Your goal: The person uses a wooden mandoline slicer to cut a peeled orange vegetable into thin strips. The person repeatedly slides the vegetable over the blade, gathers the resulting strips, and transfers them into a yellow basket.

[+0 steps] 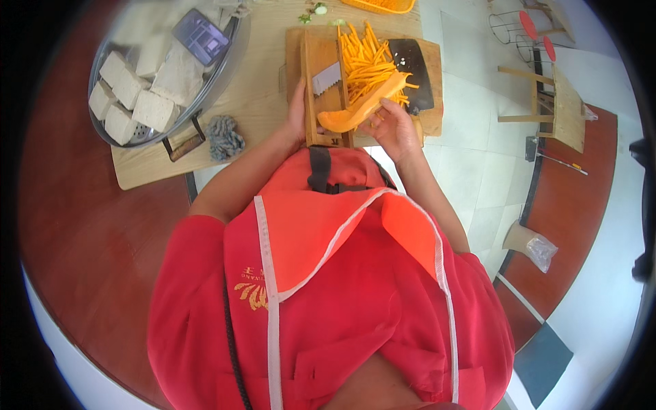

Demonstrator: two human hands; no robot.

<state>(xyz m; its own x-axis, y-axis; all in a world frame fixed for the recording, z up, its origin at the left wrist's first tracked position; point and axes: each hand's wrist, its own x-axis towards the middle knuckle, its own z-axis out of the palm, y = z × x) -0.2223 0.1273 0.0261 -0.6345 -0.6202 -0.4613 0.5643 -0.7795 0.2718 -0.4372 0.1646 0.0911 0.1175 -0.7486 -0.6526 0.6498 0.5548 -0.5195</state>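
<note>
My left hand grips the near left edge of a wooden mandoline grater, which leans over a wooden cutting board. A toothed metal blade is set in its face. In my right hand is a long curved piece of peeled orange squash; its near end lies over the grater's lower part. Orange shredded strips are heaped on the board just right of the grater. A cleaver with a dark blade lies beyond them, partly under the strips.
On the left, a large metal steamer pot holds several white tofu blocks and a phone. A grey scouring pad sits by its handle. An orange basket stands at the table's far edge. A wooden stool is at right.
</note>
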